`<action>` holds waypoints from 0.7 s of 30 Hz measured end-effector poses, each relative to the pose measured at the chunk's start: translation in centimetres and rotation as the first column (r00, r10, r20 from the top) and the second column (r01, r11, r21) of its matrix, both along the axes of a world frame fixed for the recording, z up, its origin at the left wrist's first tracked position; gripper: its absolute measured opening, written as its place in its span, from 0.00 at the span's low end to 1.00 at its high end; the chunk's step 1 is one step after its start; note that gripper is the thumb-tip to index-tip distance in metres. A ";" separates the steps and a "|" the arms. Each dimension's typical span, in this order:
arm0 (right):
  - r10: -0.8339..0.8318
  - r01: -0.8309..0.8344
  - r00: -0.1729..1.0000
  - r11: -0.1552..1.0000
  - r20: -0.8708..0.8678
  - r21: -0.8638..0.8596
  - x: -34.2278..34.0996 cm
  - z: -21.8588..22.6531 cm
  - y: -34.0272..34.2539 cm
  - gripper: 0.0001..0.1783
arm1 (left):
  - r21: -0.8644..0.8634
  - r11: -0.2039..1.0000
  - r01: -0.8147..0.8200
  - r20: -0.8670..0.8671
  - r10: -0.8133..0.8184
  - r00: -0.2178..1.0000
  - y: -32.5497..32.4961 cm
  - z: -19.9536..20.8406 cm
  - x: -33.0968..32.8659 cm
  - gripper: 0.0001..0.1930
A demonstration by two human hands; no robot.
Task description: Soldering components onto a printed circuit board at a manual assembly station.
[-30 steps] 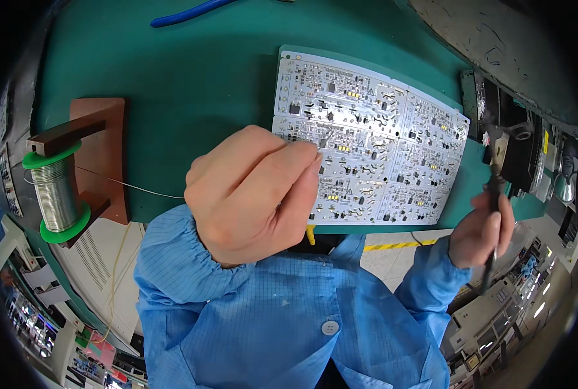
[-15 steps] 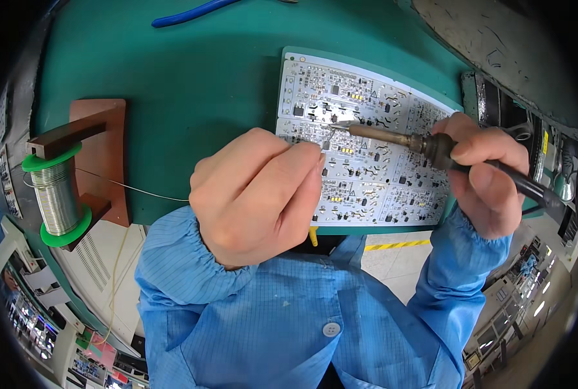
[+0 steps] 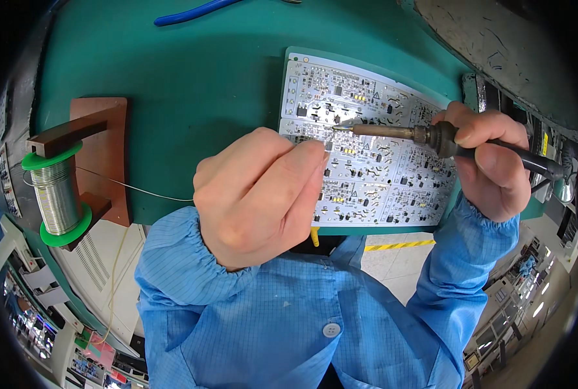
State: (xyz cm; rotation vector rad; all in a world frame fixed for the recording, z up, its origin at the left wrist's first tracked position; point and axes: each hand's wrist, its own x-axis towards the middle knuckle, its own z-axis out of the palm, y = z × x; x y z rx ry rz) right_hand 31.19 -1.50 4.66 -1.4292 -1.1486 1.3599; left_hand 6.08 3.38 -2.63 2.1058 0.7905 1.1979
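Observation:
A white circuit board panel (image 3: 367,175) crowded with small parts lies on the green mat. My right hand (image 3: 493,159) grips a soldering iron (image 3: 393,131) by its black handle. The iron points left, its tip at the board's left part; whether it touches cannot be made out. Over the board's lower left edge, my left hand (image 3: 260,194) is closed in a pinch on solder wire (image 3: 136,189). That thin wire runs from a spool (image 3: 55,198) with green flanges to the hand. The pinching fingertips are close below the iron's tip, partly hidden.
The spool hangs on a brown stand (image 3: 117,155) at the left. Blue-handled pliers (image 3: 195,13) lie at the far edge of the green mat (image 3: 192,78). A grey curved surface (image 3: 496,45) overhangs the far right. Dark equipment (image 3: 480,91) stands beyond the board's right edge.
The soldering iron and my right hand have shifted slightly right, and the iron lies a bit more level. My left hand keeps its pinch, almost in place.

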 end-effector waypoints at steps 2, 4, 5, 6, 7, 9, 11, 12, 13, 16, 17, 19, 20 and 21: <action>-0.061 0.061 0.998 0.997 -0.016 0.038 -0.5 -0.3 -0.2 0.16 | 0.000 1.000 0.004 0.037 -0.004 0.999 0.0 -0.1 -0.1 0.13; -0.118 0.120 0.992 0.990 -0.036 0.075 -0.6 -0.7 -0.2 0.17 | -0.009 1.000 -0.003 0.057 0.003 0.998 0.1 0.0 -0.2 0.13; -0.093 0.098 0.994 0.990 -0.056 0.096 -0.5 -0.9 -0.2 0.17 | -0.017 1.000 -0.011 0.076 0.012 0.997 0.2 0.0 -0.3 0.13; -0.068 0.077 0.995 0.990 -0.076 0.118 -0.4 -1.1 -0.2 0.17 | -0.017 1.000 -0.012 0.074 0.013 0.997 0.2 0.2 -0.4 0.13; -0.067 0.076 0.995 0.990 -0.078 0.118 -0.5 -1.3 -0.3 0.17 | -0.039 0.999 -0.035 0.066 0.037 0.997 0.2 0.5 -0.5 0.12; -0.120 0.120 0.993 0.983 -0.007 0.142 -0.6 -1.3 -0.5 0.17 | -0.060 0.997 -0.058 0.058 0.061 0.996 0.1 0.9 -0.7 0.12; -0.119 0.125 0.992 0.983 -0.048 0.135 -0.5 -1.4 -0.5 0.17 | -0.108 0.990 -0.091 0.048 0.097 0.994 0.1 1.1 -0.8 0.11; -0.118 0.129 0.989 0.984 -0.090 0.126 -0.3 -1.4 -0.5 0.16 | -0.106 0.990 -0.092 0.046 0.097 0.994 0.1 1.1 -0.8 0.11; -0.117 0.129 0.989 0.984 -0.092 0.127 -0.2 -1.5 -0.7 0.16 | -0.129 0.985 -0.112 0.048 0.119 0.992 0.0 1.0 -0.8 0.11; -0.147 0.154 0.988 0.968 -0.052 0.200 0.5 -0.6 -2.4 0.13 | -0.189 0.975 -0.121 0.052 0.133 0.990 0.1 1.1 -0.8 0.10; -0.166 0.190 0.972 0.972 -0.167 0.138 0.9 -0.4 -3.2 0.14 | -0.231 0.965 -0.128 0.034 0.139 0.990 0.1 1.1 -0.9 0.10; -0.253 0.286 0.958 0.897 -0.138 0.337 0.3 -1.7 -5.5 0.16 | -0.260 0.950 -0.171 0.053 0.191 0.980 -0.2 0.8 -0.8 0.10; -0.320 0.335 0.941 0.840 -0.108 0.427 -0.8 -2.1 -6.5 0.16 | -0.295 0.931 -0.215 0.067 0.245 0.967 -0.4 0.7 -1.0 0.10; -0.356 0.335 0.932 0.771 -0.068 0.542 -0.9 -2.6 -7.8 0.17 | -0.292 0.932 -0.214 0.071 0.245 0.967 -0.4 0.6 -1.0 0.10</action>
